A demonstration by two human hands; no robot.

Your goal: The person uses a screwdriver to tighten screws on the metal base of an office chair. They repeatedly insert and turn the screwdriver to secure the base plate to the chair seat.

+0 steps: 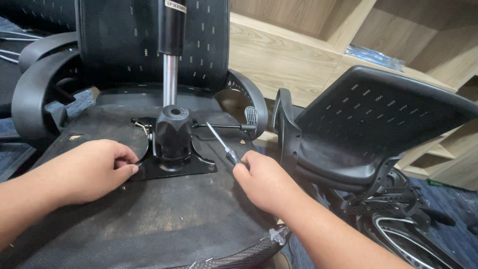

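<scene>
1. Two bare hands work over the underside of an upturned black fabric-covered office chair seat (149, 219), which fills the lower left of the view.
2. At the middle of the seat sits a black metal mounting plate (172, 168) with a chunky black mechanism housing (173, 130) on it; a chrome gas-lift rod with a black cylinder (170, 60) rises straight up from the housing.
3. The left hand (87, 169) rests on the seat with its fingertips touching the left edge of the plate; its grip is curled narrow, and whether anything small is pinched there cannot be told.
4. The right hand (264, 182) is just right of the plate, its grip closed around the dark handle of a slim screwdriver with a silver shaft (219, 138).
5. That shaft slants up and to the left, its tip near the right side of the housing, just below a thin black lever with a ribbed paddle end (234, 125).
6. Behind the seat stands the chair's black mesh backrest (129, 45), flanked by curved black plastic armrests (30, 94).
7. Right of the hands, a second black mesh chair part (378, 119) lies tilted in front of pale wooden shelving (298, 55).
</scene>
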